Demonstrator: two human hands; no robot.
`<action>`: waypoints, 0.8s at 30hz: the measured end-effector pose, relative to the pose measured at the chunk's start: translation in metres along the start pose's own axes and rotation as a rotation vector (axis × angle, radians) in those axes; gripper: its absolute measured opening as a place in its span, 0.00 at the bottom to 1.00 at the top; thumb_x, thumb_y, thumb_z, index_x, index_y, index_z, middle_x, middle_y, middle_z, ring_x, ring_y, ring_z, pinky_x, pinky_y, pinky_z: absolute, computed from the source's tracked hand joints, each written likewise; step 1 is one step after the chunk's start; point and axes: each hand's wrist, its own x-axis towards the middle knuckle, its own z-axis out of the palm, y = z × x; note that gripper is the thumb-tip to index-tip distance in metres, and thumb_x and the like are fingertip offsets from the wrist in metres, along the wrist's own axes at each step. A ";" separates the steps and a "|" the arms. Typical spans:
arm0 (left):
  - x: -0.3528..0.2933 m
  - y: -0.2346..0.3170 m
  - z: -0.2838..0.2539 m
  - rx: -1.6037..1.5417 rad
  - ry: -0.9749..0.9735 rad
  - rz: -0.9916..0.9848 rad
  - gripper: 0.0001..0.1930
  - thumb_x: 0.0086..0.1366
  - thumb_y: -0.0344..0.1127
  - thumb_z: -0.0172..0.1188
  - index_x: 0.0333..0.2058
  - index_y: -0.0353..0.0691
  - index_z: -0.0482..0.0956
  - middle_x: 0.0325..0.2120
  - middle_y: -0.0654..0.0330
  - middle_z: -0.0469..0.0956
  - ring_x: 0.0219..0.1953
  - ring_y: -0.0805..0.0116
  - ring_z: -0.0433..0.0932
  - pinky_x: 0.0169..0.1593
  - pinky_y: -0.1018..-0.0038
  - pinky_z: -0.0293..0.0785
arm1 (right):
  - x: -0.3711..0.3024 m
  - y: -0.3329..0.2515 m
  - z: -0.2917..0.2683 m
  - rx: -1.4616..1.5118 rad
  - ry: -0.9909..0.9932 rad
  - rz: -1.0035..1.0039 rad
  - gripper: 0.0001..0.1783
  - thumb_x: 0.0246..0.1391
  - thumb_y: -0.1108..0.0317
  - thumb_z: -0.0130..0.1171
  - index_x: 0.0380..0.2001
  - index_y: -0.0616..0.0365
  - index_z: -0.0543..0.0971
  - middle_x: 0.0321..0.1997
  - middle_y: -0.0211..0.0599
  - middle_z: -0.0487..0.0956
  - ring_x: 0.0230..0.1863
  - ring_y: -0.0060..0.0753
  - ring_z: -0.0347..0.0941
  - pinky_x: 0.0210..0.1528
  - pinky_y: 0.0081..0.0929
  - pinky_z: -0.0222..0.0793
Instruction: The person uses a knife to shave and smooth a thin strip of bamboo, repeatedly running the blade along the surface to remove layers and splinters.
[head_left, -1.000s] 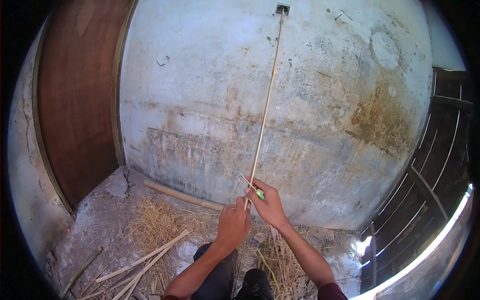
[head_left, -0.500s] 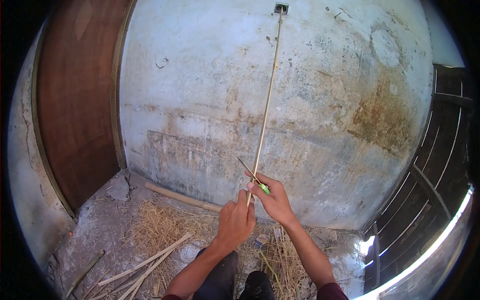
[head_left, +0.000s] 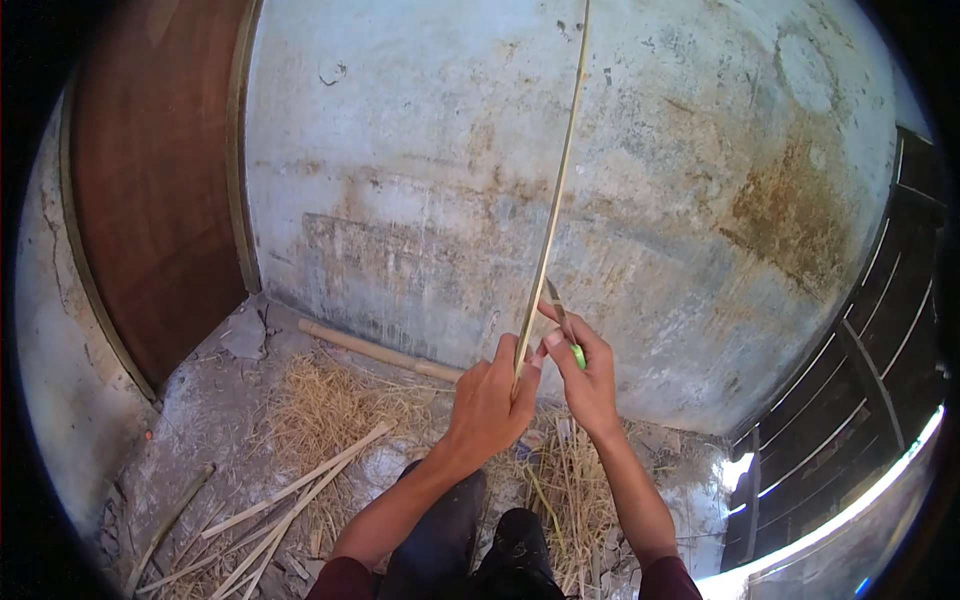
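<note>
A long, thin bamboo strip [head_left: 562, 170] rises from my hands past the top edge of the view. My left hand [head_left: 490, 402] is closed round its lower end. Just right of the strip, my right hand [head_left: 583, 375] grips a knife [head_left: 562, 315] with a light green handle. Its narrow blade points up and slightly left, close beside the strip. Whether the blade touches the strip, I cannot tell. The right fingertips are near the left thumb. Most of the handle is hidden in my right palm.
Ahead stands a stained, pale wall [head_left: 430, 200], with a brown door [head_left: 155, 200] to its left. Dark slatted boards [head_left: 840, 390] line the right. On the floor lie shavings [head_left: 325, 405], split bamboo strips [head_left: 300, 490], a thin pole [head_left: 175, 525] and a bamboo pole [head_left: 380, 350] along the wall.
Both hands have shifted slightly right and up in the view. The knife has moved from across the strip to its right side, blade now more upright. The view has tilted lower.
</note>
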 end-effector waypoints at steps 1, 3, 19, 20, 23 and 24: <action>0.001 0.007 -0.004 -0.041 -0.014 -0.025 0.12 0.77 0.39 0.58 0.43 0.35 0.72 0.18 0.47 0.75 0.23 0.45 0.80 0.29 0.53 0.70 | -0.006 0.002 -0.001 -0.027 0.009 -0.016 0.21 0.72 0.67 0.60 0.64 0.64 0.79 0.40 0.30 0.81 0.40 0.19 0.74 0.47 0.23 0.72; 0.001 0.015 -0.011 -0.084 -0.023 -0.036 0.14 0.76 0.42 0.61 0.41 0.36 0.73 0.17 0.51 0.73 0.21 0.51 0.80 0.28 0.58 0.69 | -0.020 0.010 0.002 0.014 0.004 -0.034 0.21 0.71 0.70 0.60 0.65 0.62 0.78 0.40 0.28 0.80 0.39 0.18 0.74 0.45 0.22 0.71; 0.010 -0.018 0.000 0.018 0.721 0.451 0.42 0.75 0.76 0.38 0.57 0.37 0.70 0.53 0.45 0.71 0.57 0.49 0.71 0.63 0.50 0.64 | -0.031 -0.028 -0.029 -0.477 -0.012 -0.094 0.08 0.57 0.78 0.59 0.40 0.61 0.79 0.23 0.40 0.78 0.21 0.38 0.74 0.27 0.31 0.66; 0.012 -0.019 0.001 -0.020 0.769 0.483 0.41 0.76 0.75 0.37 0.58 0.37 0.68 0.55 0.44 0.70 0.58 0.49 0.71 0.64 0.49 0.63 | -0.026 -0.028 -0.027 -0.521 -0.010 -0.164 0.07 0.55 0.78 0.58 0.38 0.61 0.80 0.22 0.41 0.76 0.20 0.39 0.73 0.27 0.32 0.65; 0.013 -0.017 -0.007 0.060 0.762 0.643 0.37 0.76 0.74 0.37 0.58 0.42 0.66 0.56 0.45 0.69 0.60 0.49 0.70 0.65 0.47 0.63 | -0.012 -0.036 -0.013 -0.663 -0.035 -0.260 0.03 0.52 0.78 0.57 0.31 0.60 0.78 0.22 0.49 0.78 0.25 0.56 0.78 0.29 0.42 0.70; 0.015 -0.017 -0.005 0.070 0.780 0.685 0.36 0.76 0.74 0.38 0.58 0.46 0.68 0.57 0.46 0.71 0.60 0.49 0.70 0.65 0.48 0.62 | -0.007 -0.038 -0.011 -0.686 -0.064 -0.288 0.03 0.52 0.76 0.59 0.31 0.59 0.78 0.23 0.47 0.78 0.25 0.57 0.78 0.28 0.44 0.70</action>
